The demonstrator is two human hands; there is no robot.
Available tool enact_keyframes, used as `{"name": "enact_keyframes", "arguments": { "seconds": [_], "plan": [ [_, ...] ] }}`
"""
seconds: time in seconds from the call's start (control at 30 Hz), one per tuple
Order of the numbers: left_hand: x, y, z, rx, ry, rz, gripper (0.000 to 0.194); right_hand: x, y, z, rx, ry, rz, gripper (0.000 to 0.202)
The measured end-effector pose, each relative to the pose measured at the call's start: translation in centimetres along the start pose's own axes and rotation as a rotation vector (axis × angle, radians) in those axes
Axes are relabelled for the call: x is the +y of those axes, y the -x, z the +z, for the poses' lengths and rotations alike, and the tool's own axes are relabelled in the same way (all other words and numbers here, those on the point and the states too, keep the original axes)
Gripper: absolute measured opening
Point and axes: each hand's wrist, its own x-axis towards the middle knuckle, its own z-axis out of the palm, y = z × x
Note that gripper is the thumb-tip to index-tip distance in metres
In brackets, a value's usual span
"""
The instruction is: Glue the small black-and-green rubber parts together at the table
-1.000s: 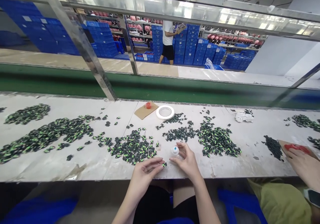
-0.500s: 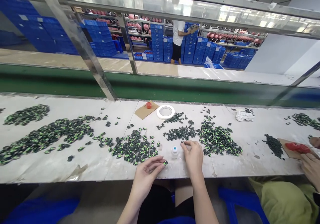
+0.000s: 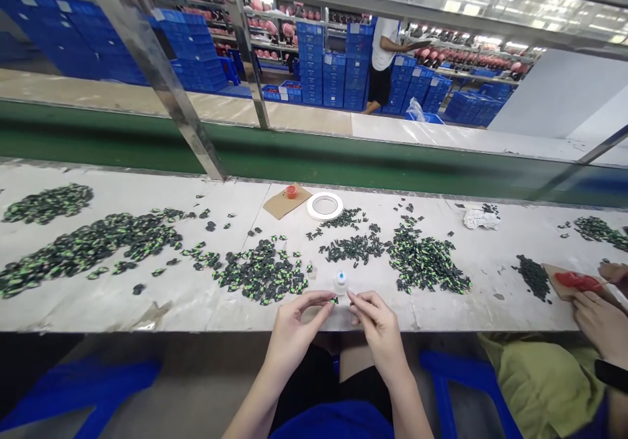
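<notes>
- Left hand (image 3: 293, 324) and right hand (image 3: 379, 324) are met at the near edge of the workbench (image 3: 186, 305), fingertips drawn together.
- A small black-and-green part (image 3: 334, 301) is pinched between the left thumb and forefinger; the right fingertips are closed in a pinch just beside it. Whether a second piece is held there cannot be told.
- Handling, as judged: the part is tiny and very light, likely stiff moulded plastic, easily dropped or flicked away. It is best taken at its edges with fingertip pads, light pressure only.
- A small white bottle (image 3: 340, 282) with a blue tip stands upright on the bench just beyond the fingers, untouched.
- Heaps of like pieces are spread further back: a dense pile (image 3: 262, 275) to the left, a second pile (image 3: 426, 265) to the right, a long scatter (image 3: 88, 249) far left.
- A white tape ring (image 3: 324, 206) lies flat beside a cardboard scrap (image 3: 284, 201) carrying an orange cap (image 3: 291, 192).
- At far right a co-worker's hand (image 3: 601, 321) rests near a red tool (image 3: 579, 280).
- Beyond the bench: a green conveyor belt (image 3: 343, 164), then stacked blue crates (image 3: 333, 76) and a person in a white shirt (image 3: 383, 53).
- No brand, label or legible writing is seen on anything.
</notes>
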Motion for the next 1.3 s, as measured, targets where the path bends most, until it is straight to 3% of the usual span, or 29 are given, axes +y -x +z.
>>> {"name": "enact_keyframes", "arguments": {
  "seconds": [0.13, 0.33, 0.53, 0.77, 1.03, 1.3],
  "plan": [
    [0.3, 0.3, -0.1, -0.038, -0.044, 0.033, 0.018, -0.5, 0.3, 0.8, -0.034, 0.044, -0.066, 0.029],
    [0.4, 0.5, -0.3, -0.006, -0.019, 0.032, 0.02, -0.7, 0.5, 1.5, 0.093, -0.118, 0.269, 0.039],
    [0.2, 0.6, -0.2, -0.026, 0.035, 0.008, 0.02, -1.0, 0.2, 1.3, 0.072, -0.213, 0.412, 0.048],
    [0.6, 0.4, -0.1, -0.124, 0.105, -0.001, 0.019, 0.1, 0.2, 0.6, 0.017, -0.327, 0.4, 0.047],
    [0.2, 0.5, -0.1, -0.137, 0.109, -0.01, 0.021, 0.5, 0.4, 0.4, 0.006, -0.239, 0.296, 0.045],
    [0.1, 0.4, 0.0, -0.158, 0.123, -0.007, 0.023, 0.6, 0.0, -0.4, -0.052, -0.222, 0.309, 0.045]
  ]
}}
